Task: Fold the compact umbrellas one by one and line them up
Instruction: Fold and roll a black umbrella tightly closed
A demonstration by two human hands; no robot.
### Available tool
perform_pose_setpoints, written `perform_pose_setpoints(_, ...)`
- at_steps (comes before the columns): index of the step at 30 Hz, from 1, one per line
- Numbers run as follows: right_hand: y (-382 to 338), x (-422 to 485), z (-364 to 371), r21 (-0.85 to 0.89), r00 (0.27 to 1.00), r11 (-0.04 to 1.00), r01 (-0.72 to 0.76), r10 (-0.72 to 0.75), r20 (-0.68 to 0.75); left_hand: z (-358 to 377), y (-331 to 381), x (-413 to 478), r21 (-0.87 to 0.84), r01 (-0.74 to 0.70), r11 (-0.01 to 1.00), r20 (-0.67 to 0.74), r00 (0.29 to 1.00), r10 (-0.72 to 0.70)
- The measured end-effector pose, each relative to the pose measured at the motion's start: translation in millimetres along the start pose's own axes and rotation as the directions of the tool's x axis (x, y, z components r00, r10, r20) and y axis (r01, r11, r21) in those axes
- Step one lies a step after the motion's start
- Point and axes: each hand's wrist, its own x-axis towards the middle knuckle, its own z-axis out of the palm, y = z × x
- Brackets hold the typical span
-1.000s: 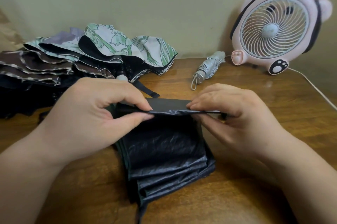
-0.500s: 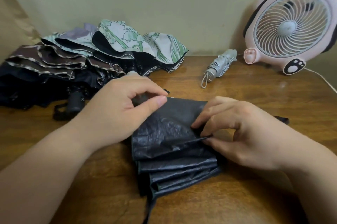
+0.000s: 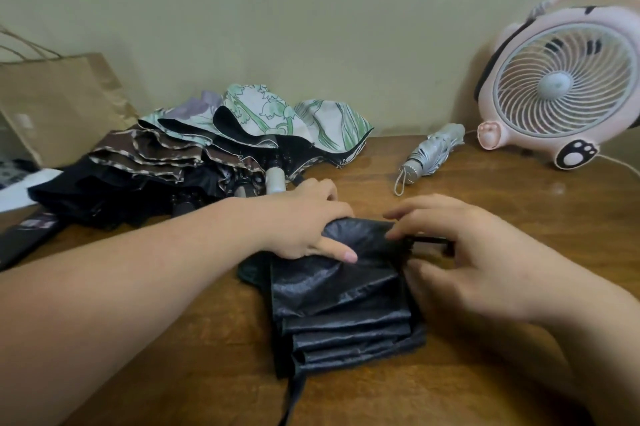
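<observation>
Slid to the far end of the black compact umbrella (image 3: 343, 294), left grip (image 3: 301, 217) clamps its bunched cloth while right grip (image 3: 467, 262) pinches a pleat: folding looks unfinished.

Fan (image 3: 568, 86) cropped right, paper bag (image 3: 52, 103) left — black umbrella (image 3: 339, 304) strap (image 3: 289, 401) below

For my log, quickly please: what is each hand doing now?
Left hand: grips the black umbrella at its far end.
Right hand: pinches the same umbrella's right edge.
</observation>
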Motion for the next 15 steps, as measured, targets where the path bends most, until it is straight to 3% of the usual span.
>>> perform_pose_setpoints(4, 1.1, 25.0, -21.5, -0.342, 0.948, 0.921, -0.187, 0.261, 0.183, 11.5, -0.5, -2.3, -0.019, -0.004, 1.0, -0.042, 0.999, 0.003)
perform_pose_setpoints(6, 4.7, 39.7, -14.0, -0.422, 0.904, 0.888, -0.182, 0.32, 0.284, 13.3, 1.0, -2.4, -0.009, 0.014, 1.0, -0.032, 0.999, -0.015)
perform_pose_setpoints(10, 17.1, 49.4, 18.8, -0.371, 0.939, 0.927, -0.059, 0.177, 0.294, 9.2, 6.7, -4.9, 0.028, 0.056, 0.998, -0.028, 0.998, -0.055)
perform_pose_setpoints(15, 30.3, 46.7, 18.3, -0.243, 0.962, 0.968, -0.065, 0.126, 0.244, 12.0, 8.8, -6.2, 0.046, 0.052, 0.998, -0.101, 0.994, -0.047)
